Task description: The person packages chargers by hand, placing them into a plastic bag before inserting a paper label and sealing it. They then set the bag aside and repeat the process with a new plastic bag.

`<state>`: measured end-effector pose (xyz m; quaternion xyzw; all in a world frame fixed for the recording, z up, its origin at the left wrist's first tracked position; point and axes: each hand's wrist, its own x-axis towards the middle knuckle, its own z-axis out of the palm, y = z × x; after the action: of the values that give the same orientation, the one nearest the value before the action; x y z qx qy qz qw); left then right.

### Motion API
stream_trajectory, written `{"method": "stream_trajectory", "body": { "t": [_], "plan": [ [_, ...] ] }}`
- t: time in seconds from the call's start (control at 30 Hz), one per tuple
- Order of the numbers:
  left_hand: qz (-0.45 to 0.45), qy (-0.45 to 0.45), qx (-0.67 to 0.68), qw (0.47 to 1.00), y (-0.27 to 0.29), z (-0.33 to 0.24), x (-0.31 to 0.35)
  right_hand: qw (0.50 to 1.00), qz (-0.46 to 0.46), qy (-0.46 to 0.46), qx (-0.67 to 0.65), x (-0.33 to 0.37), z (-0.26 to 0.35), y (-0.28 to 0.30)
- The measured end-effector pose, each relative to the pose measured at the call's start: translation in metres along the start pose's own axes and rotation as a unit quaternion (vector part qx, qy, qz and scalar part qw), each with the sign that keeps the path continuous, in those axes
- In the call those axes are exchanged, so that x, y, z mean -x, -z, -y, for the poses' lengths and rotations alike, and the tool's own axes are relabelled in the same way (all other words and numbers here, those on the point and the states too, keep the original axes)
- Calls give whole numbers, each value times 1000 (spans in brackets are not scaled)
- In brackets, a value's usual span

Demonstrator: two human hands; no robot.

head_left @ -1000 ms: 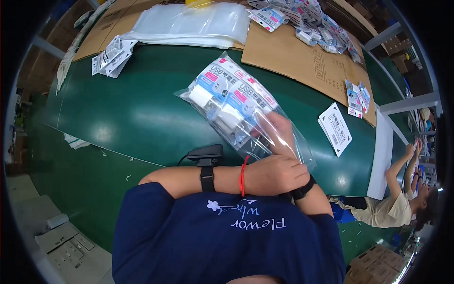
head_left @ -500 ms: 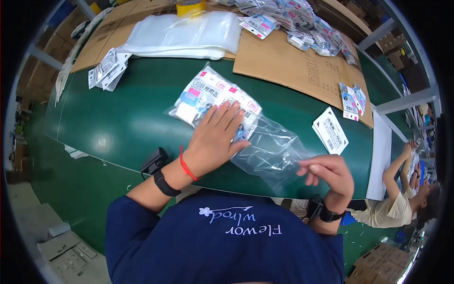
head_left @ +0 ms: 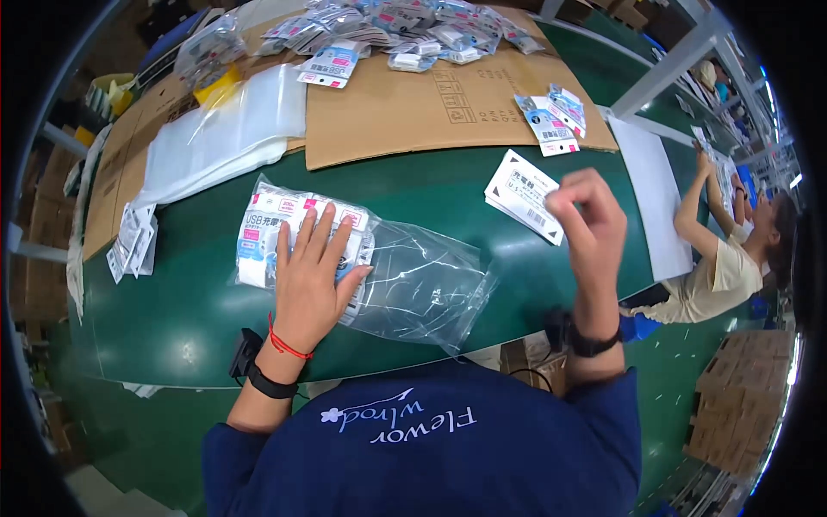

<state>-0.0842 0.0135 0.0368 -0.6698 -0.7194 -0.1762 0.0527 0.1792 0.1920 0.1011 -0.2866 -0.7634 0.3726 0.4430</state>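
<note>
A clear plastic bag (head_left: 422,274) lies on the green table, with several packaged USB chargers (head_left: 264,226) in its left end. My left hand (head_left: 312,280) rests flat over those packs, fingers spread, pressing on the bag and covering part of it. The bag's right part is unfilled and creased, its end loose on the tabletop. My right hand (head_left: 594,220) is raised beside a small stack of white printed cards (head_left: 523,194). Its fingers are curled in, and nothing shows in them. Whether it touches the cards I cannot tell.
Flat clear bags (head_left: 215,129) lie at the back left by a yellow tape roll (head_left: 217,84). A cardboard sheet (head_left: 388,121) bears a heap of charger packs (head_left: 405,26). White cards (head_left: 133,241) lie far left. A co-worker (head_left: 724,250) is at the right.
My right hand has let go of the bag's end and moved up towards the white cards. My left hand stays flat on the packs. The view has turned to the right.
</note>
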Motion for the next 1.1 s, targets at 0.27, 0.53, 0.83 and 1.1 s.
{"method": "stream_trajectory", "body": {
  "t": [0.27, 0.53, 0.83, 1.1],
  "plan": [
    [-1, -3, -6, 1000, 0, 9, -9, 915, 97, 2, 392, 19, -128, 15],
    [-2, -2, -15, 1000, 0, 10, -7, 884, 149, -14, 443, 20, -132, 12],
    [-19, 37, 552, 833, 10, -3, -16, 969, 26, 83, 231, -10, -34, -14],
    [-18, 125, 744, 656, 13, -36, -27, 931, 62, 272, 233, -1, 14, -55]
  ]
}}
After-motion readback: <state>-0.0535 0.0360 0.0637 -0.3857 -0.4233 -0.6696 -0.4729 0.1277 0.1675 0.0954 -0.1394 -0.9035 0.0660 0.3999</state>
